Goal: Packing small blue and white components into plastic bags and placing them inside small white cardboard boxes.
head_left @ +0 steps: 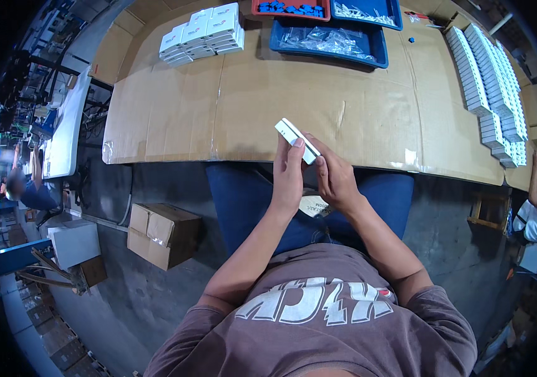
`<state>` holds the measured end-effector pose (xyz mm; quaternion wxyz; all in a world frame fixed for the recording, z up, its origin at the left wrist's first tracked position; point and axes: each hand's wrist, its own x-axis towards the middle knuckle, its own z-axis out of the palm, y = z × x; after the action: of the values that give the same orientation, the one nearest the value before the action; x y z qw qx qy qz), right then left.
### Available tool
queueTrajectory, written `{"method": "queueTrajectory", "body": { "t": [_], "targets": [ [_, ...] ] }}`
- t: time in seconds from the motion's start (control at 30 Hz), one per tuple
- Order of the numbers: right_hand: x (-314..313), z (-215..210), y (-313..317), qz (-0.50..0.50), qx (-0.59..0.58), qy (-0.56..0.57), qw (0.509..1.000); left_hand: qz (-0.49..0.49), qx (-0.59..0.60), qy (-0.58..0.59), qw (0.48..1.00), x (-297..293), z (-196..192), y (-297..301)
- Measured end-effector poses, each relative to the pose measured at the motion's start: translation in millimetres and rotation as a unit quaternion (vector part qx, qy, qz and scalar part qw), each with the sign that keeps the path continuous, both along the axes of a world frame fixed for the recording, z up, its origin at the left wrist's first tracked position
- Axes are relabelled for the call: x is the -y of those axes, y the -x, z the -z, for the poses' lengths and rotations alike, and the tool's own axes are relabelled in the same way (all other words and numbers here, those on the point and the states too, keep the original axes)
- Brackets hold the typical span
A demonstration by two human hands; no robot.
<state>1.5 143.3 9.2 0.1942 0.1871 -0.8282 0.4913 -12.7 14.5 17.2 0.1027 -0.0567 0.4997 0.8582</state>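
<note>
A small flat white box (297,139) with a dark line along one side is tilted between my two hands, just over the table's near edge. My left hand (289,173) grips its left side, with the thumb lying on the box. On the other side, my right hand (336,178) has its thumb against the lower end, its fingers partly hidden behind the box. Beneath the box lies the cardboard-covered tabletop (268,94).
Stacked white boxes (202,34) stand far left; long rows of them (494,94) line the right. At the back sit a blue tray (378,58) of clear plastic pieces, a red tray (257,14) of blue parts and another blue tray (396,24). A carton (158,235) is on the floor.
</note>
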Motion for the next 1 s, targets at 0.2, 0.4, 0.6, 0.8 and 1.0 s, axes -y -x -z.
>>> {"method": "queueTrajectory", "body": {
  "t": [0.2, 0.4, 0.6, 0.8, 1.0],
  "targets": [
    [-21.6, -17.7, 6.9, -0.091, 0.104, 0.134, 0.981, -0.01, -0.138, 0.044, 0.989, 7.7, -14.7, 6.4],
    [-15.4, -34.4, 5.2, -0.104, 0.155, 0.208, 0.96, 0.034, -0.253, 0.154, 0.954, 20.8, 6.2, 8.1],
    [-22.7, -29.0, -0.4, -0.071, 0.123, 0.096, 0.985, 0.078, -0.235, 0.179, 0.952, 24.3, 4.7, 7.8],
    [-24.8, -28.2, 3.6, -0.122, 0.185, 0.242, 0.945, 0.061, -0.24, 0.175, 0.953, 22.8, -1.7, 5.0],
    [-24.5, -39.7, 7.7, -0.027, 0.36, 0.297, 0.884, 0.083, -0.298, 0.332, 0.891, 21.2, -4.4, 7.8]
  ]
}}
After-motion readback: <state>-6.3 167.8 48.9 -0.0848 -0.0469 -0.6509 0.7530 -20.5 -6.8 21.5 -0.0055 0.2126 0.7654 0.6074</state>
